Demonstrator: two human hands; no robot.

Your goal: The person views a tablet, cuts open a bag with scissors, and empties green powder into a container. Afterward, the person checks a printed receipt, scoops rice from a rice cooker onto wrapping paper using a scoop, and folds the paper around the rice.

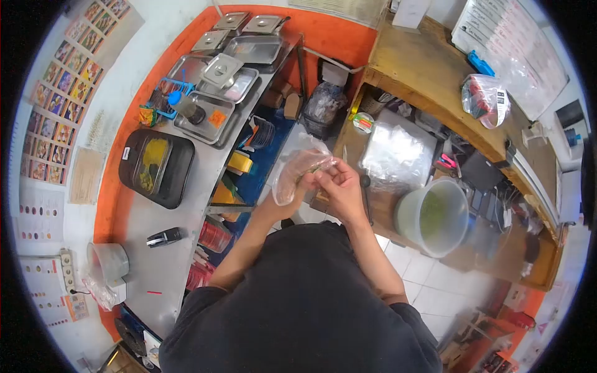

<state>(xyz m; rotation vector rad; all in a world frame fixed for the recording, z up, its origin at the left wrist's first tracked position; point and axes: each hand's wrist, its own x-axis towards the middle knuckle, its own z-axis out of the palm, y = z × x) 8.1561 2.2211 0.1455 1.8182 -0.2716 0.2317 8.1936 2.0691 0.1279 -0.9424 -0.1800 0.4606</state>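
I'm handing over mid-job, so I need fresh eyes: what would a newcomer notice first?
Probably the clear, thin plastic bag held between the bare left hand and bare right hand, at the picture's centre. Next, the round, translucent white plastic tub with green contents, to the right. Then the black rectangular tray with yellow contents, on the grey metal table to the left.

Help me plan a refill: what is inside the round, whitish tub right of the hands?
The tub is open at the top and holds something green, too blurred to identify. Whatever lies beneath it is covered and cannot be seen.
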